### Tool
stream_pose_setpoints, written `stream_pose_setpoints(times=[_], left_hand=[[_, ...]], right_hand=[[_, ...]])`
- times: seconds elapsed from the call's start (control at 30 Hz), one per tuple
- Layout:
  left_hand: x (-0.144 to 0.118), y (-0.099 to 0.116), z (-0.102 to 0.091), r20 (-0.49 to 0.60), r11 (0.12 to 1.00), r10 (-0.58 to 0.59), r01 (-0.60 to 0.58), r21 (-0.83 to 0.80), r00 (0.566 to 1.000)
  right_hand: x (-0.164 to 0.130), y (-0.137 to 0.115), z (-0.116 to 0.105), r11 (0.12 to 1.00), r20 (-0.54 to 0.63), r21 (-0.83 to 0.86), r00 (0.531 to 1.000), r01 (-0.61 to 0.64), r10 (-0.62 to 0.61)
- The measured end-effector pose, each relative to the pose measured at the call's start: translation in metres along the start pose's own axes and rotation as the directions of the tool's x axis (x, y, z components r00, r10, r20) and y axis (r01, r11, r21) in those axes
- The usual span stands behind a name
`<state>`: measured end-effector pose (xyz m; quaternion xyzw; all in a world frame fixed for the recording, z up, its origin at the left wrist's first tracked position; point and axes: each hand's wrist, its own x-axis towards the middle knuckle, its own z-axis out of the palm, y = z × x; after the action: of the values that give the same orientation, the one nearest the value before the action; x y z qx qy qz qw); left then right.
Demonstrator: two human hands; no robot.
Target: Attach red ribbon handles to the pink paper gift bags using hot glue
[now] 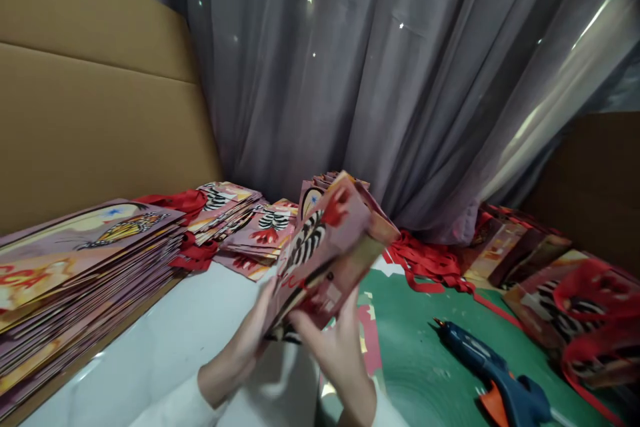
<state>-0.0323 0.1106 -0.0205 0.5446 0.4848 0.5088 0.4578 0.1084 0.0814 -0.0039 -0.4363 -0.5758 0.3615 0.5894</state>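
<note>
A pink paper gift bag (325,253) with a zebra print and red lettering is tilted up in front of me, slightly blurred. My left hand (243,340) grips its lower left edge, the fingers partly hidden behind it. On the lower right, my right hand (337,347) is closed round the bag, thumb on the near side. Beyond the bag, several more printed bags (309,193) stand in a row. A blue and orange glue gun (493,363) lies to the right of my right hand.
Flat printed sheets (90,260) are stacked on the left, beside smaller piles (267,227). Red ribbons (430,260) lie in a heap on the green mat (415,340). Finished-looking bags with ribbon (580,307) stand far right. Cardboard (100,100) walls the left; a grey curtain (310,93) hangs behind.
</note>
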Motion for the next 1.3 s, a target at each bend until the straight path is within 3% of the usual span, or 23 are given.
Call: stream_pose_setpoints(times=[0.1, 0.2, 0.3, 0.37, 0.47, 0.6, 0.73, 0.93, 1.13, 1.3], left_hand=[[0.008, -0.022, 0.007, 0.145, 0.982, -0.145, 0.161, -0.101, 0.979], [0.018, -0.033, 0.006, 0.155, 0.987, -0.040, 0.015, 0.161, 0.987], [0.030, -0.030, -0.003, 0.248, 0.908, 0.071, -0.166, 0.385, 0.966], [0.040, -0.028, -0.013, 0.214, 0.815, 0.152, -0.245, 0.525, 0.965], [0.062, -0.035, -0.035, 0.117, 0.579, 0.309, -0.284, 0.765, 0.944], [0.095, -0.054, -0.064, 0.061, 0.456, 0.369, -0.238, 0.858, 0.928], [0.107, -0.063, -0.082, 0.070, 0.362, 0.391, -0.223, 0.905, 0.918], [0.098, -0.050, -0.096, 0.085, 0.263, 0.432, -0.216, 0.940, 0.898], [0.087, -0.025, -0.106, 0.175, 0.223, 0.438, -0.295, 0.929, 0.882], [0.067, 0.011, -0.112, 0.129, 0.147, 0.606, -0.270, 0.952, 0.785]], right_hand=[[0.028, 0.021, -0.016, 0.999, 0.015, 0.000, 0.999, 0.045, -0.045], [0.054, 0.053, -0.034, 0.996, 0.014, 0.022, 0.997, 0.081, -0.082], [0.070, 0.089, -0.045, 0.996, 0.006, 0.038, 0.996, 0.084, -0.084], [0.079, 0.110, -0.050, 0.996, -0.007, 0.026, 0.997, 0.082, -0.081], [0.093, 0.134, -0.053, 0.997, -0.047, -0.024, 0.996, 0.076, -0.077], [0.113, 0.158, -0.051, 0.995, -0.132, -0.086, 0.989, 0.057, -0.068], [0.132, 0.175, -0.042, 0.993, -0.214, -0.110, 0.975, 0.042, -0.065], [0.148, 0.187, -0.026, 0.991, -0.258, -0.127, 0.963, 0.051, -0.083], [0.140, 0.183, -0.022, 0.986, -0.291, -0.159, 0.953, 0.043, -0.089], [0.124, 0.172, -0.025, 0.978, -0.314, -0.206, 0.945, 0.024, -0.089]])
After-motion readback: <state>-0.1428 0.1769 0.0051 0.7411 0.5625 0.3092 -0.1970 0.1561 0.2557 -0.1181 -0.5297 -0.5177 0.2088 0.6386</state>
